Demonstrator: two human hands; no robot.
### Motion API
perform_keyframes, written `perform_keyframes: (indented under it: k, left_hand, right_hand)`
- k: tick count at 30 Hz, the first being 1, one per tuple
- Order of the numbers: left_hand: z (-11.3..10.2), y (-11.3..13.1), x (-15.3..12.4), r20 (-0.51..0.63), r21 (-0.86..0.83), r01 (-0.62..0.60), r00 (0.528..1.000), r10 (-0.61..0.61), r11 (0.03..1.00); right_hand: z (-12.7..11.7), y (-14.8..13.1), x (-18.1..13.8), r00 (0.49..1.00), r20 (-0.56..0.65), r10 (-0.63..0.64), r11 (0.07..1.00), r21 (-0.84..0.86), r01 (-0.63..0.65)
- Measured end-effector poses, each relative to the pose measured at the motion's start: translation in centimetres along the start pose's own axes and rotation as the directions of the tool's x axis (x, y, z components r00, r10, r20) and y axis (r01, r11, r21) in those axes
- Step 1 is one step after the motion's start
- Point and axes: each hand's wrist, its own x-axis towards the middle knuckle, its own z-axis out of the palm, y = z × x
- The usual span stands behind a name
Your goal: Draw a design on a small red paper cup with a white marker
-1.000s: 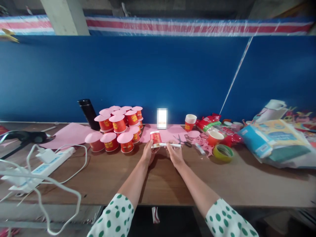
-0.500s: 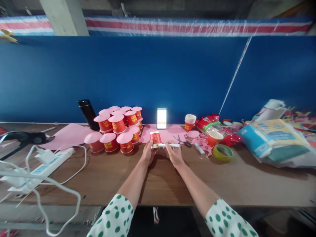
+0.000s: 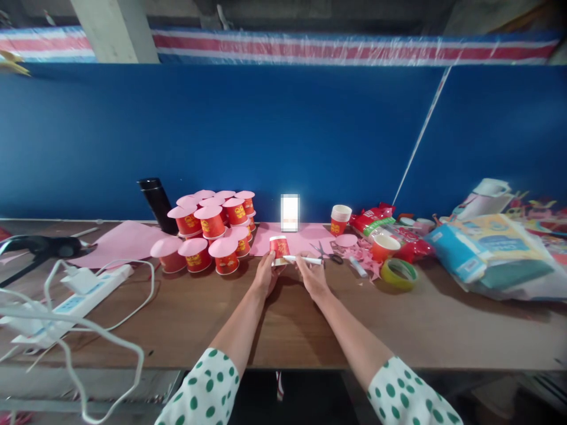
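My left hand (image 3: 266, 274) grips an upside-down red paper cup (image 3: 279, 246) that stands on a pink paper sheet (image 3: 305, 241) on the wooden table (image 3: 283, 319). My right hand (image 3: 312, 274) holds a white pen (image 3: 303, 260) lying sideways, its tip against the cup's rim. To the left is a stack of several upside-down red cups with pink lids (image 3: 211, 231). Scissors (image 3: 325, 252) lie just beyond my right hand.
A black flask (image 3: 155, 203) and a second pink sheet (image 3: 119, 242) are at the left, with a power strip and cables (image 3: 75, 298) near the edge. Right: upright cups (image 3: 341, 219), a green tape roll (image 3: 399, 273), red packets (image 3: 376, 219), bags (image 3: 491, 251). A lit phone (image 3: 290, 212) leans on the blue wall.
Almost nothing has moved; both hands stay at the cup, with only a slight shift of the view.
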Motion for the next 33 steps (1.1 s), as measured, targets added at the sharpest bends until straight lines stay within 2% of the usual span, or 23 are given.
perform_keyframes:
  k: [4,22,29,33]
  left_hand:
    - [0.06,0.07,-0.07,0.012,-0.003,0.004,1.000,-0.004,1.000]
    - [-0.17,-0.04,0.12,-0.017,0.014,0.020,1.000,-0.020,1.000]
    - [-0.10,0.05,0.07,-0.043,0.002,0.026,0.999,-0.026,1.000]
    - [-0.21,-0.03,0.11,-0.027,-0.001,0.024,0.999,-0.024,1.000]
  right_hand:
    - [0.01,0.19,-0.04,0.999,0.032,-0.010,1.000,0.016,0.009]
    - [-0.07,0.78,0.19,1.000,-0.007,0.007,1.000,0.020,-0.007]
    - [-0.13,1.00,0.37,0.997,-0.065,0.034,0.999,0.037,-0.032]
    - [-0.07,0.93,0.30,0.998,-0.049,0.041,0.998,0.055,-0.038]
